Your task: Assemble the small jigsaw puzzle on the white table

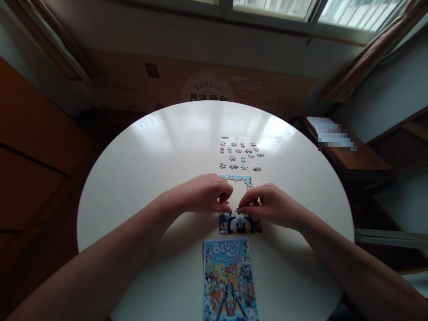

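A partly joined jigsaw puzzle (240,225) lies on the white table, its lower rows showing a dark blue cartoon face and its top edge light blue. Over its left side is my left hand (210,194), fingers curled, thumb near the joined rows; whether anything is in it is hidden. My right hand (267,203) pinches a small dark puzzle piece (238,211) just above the face. Beyond both hands several loose puzzle pieces (232,158) lie spread in rough rows. Closer to me rests a colourful picture sheet (230,278) lettered "Bluey".
The round white table (133,169) has a curved far edge near a wall with a printed banner (207,89). To the right stands a brown wooden side table (354,156) with a pale, blurred item on it. An orange-brown cabinet (30,147) is at the left.
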Demonstrator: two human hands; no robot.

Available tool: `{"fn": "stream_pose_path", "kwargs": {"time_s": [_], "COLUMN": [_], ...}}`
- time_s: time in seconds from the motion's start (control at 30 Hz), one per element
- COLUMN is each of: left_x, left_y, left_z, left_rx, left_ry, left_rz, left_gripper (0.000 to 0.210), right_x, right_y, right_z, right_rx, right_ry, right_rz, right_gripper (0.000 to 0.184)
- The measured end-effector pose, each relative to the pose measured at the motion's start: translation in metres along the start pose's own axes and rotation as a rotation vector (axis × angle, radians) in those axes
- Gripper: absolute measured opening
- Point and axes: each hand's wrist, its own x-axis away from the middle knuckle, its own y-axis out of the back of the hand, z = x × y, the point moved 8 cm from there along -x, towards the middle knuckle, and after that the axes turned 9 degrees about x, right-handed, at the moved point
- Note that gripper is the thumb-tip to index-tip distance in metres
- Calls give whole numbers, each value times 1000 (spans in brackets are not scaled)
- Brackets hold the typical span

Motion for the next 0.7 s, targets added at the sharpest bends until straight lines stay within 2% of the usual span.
{"fn": "stream_pose_path", "kwargs": {"time_s": [0.17,0.27,0.37,0.47,0.57,0.7], "left_x": [2,1,-1,-2,-2,-2], "left_y": [5,9,16,20,21,19], "left_z": [-10,-12,-11,-8,-5,3], "left_rx": [184,264,325,383,433,535], "left_ry": [-108,-121,-108,-83,-42,56], "left_rz": [-37,-109,-226,-311,-355,-351], "left_gripper": [15,13,10,8,9,15], "right_x": [0,1,3,4,4,5], "right_y": [10,14,13,9,5,9], "right_z": [-9,-12,-13,-10,-9,-9], "right_rx": [-274,-378,-433,-486,-556,-580], "right_ry": [-23,-39,-61,-50,-62,-62], "right_rz": [-173,-249,-268,-229,-216,-330], "right_gripper": [11,14,16,19,27,23]}}
